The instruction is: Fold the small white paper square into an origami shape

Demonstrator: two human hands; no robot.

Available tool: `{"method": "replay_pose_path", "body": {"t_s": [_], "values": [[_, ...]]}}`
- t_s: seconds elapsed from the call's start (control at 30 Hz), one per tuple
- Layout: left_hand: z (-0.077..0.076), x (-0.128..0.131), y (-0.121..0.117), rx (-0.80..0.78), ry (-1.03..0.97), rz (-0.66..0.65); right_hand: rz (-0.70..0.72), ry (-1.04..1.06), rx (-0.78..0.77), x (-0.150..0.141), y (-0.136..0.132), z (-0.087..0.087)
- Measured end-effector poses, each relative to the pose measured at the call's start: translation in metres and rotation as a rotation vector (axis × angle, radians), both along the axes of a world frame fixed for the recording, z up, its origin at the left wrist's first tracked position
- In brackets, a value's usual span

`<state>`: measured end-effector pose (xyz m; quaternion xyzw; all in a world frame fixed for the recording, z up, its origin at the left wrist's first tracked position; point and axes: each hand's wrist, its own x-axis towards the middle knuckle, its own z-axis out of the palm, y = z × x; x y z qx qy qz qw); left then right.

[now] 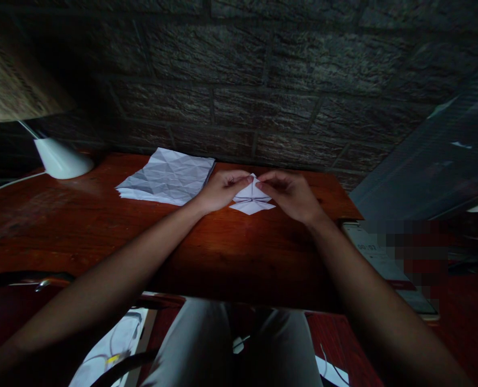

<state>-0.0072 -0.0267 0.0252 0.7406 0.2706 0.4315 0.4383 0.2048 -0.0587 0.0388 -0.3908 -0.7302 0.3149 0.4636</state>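
Note:
A small folded white paper piece (251,201) lies on the reddish wooden table (102,231), near the far edge. My left hand (222,189) pinches its upper left flap with thumb and fingers closed. My right hand (289,194) pinches the upper right flap the same way. The two sets of fingertips nearly meet above the paper's top point. Both forearms reach in from the near side.
A stack of creased white paper sheets (168,176) lies left of my hands. A white lamp base (62,158) with a cord stands at the far left. A brick wall (263,80) runs behind the table. A phone (384,258) lies at the right edge.

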Motion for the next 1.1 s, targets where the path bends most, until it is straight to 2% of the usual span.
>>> {"method": "replay_pose_path", "body": {"t_s": [0.27,0.63,0.83,1.1], "values": [[-0.0032,-0.0030,0.0043,0.016,0.011,0.025,-0.010,0.118,-0.079,-0.0037,0.0007,-0.0026],[-0.0056,-0.0034,0.0063,0.032,-0.010,-0.044,-0.063,0.141,-0.130,-0.0046,0.0001,-0.0026],[-0.0059,-0.0037,0.0056,-0.021,-0.058,-0.031,-0.081,0.136,-0.084,-0.0053,-0.0013,-0.0007],[-0.0034,-0.0029,0.0019,-0.010,-0.090,-0.013,-0.088,0.132,-0.037,-0.0052,-0.0001,-0.0001]]}}
